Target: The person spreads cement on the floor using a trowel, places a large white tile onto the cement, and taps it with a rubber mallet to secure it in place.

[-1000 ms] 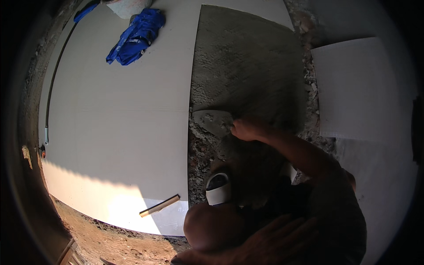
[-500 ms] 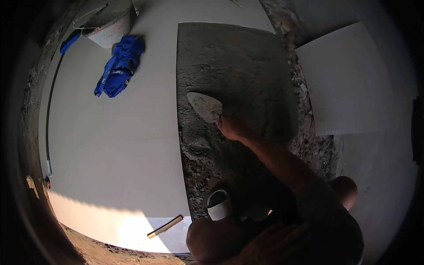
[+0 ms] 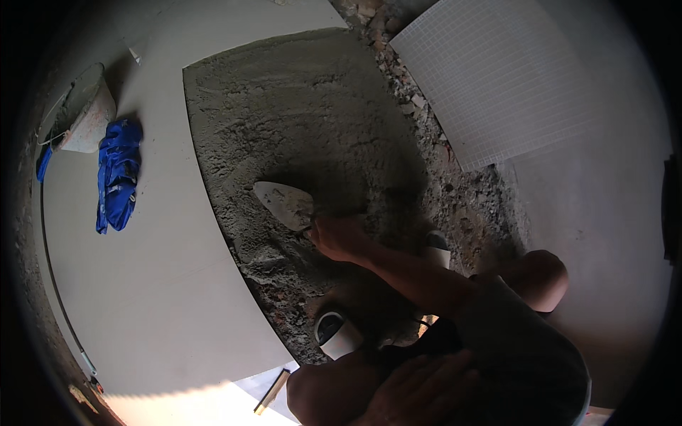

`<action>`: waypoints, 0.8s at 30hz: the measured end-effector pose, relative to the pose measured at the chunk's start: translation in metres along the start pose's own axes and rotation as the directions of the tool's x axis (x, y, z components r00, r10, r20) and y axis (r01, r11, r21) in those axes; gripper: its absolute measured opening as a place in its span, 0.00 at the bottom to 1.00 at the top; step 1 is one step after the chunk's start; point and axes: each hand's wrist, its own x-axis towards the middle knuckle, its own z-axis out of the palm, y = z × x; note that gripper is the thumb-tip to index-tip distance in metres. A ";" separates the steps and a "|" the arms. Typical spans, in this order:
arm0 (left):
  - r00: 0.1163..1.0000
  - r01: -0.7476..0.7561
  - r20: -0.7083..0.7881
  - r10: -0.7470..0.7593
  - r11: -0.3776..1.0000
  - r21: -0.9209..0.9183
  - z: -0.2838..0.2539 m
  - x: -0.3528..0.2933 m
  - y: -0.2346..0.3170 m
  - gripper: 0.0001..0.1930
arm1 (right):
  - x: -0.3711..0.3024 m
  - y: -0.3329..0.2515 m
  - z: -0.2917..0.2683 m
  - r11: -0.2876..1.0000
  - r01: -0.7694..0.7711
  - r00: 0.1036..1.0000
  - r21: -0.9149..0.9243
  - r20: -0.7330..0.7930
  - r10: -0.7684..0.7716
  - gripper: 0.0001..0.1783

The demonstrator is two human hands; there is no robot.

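Observation:
My right hand point(image 3: 335, 238) grips a trowel point(image 3: 285, 205) with a pointed metal blade, its fingers wrapped round the handle. The blade lies over a bed of wet grey mortar point(image 3: 298, 121), near its left side. Whether the blade presses into the mortar or hovers just above it, I cannot tell. Low in the picture, in shadow, my left hand point(image 3: 426, 387) rests across my lap with its fingers stretched out and nothing visible in it.
Large pale tiles point(image 3: 163, 284) border the mortar on the left. There stand a mortar-stained bucket point(image 3: 91, 117), a crumpled blue bag point(image 3: 119, 174) and a long pole point(image 3: 53, 277). Rubble point(image 3: 462, 206) and a gridded white sheet point(image 3: 490, 85) lie right. A wood-edged strip point(image 3: 272, 392) sits near me.
The view has turned, so the floor and mortar bed appear tilted and shifted left. My right hand still holds the trowel, the blade now lower against the mortar bed and nearer me.

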 end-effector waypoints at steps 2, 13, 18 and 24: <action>0.999 0.009 -0.040 -0.010 1.000 -0.006 0.004 0.004 0.000 0.23 | -0.014 0.035 0.004 0.992 -0.026 0.997 -0.121 -0.079 0.017 0.15; 1.000 -0.028 -0.012 0.028 1.000 -0.008 0.019 0.008 -0.001 0.24 | -0.099 0.097 -0.016 0.861 -0.479 0.870 0.171 -0.038 0.491 0.16; 0.998 -0.020 0.052 0.021 1.000 -0.013 0.027 0.013 0.002 0.24 | -0.037 0.069 -0.013 0.930 -0.296 0.948 0.218 -0.049 0.313 0.20; 0.998 -0.030 0.049 0.030 0.999 -0.012 0.030 0.016 0.005 0.26 | -0.091 0.167 0.003 0.828 -0.558 0.827 0.057 -0.045 0.561 0.26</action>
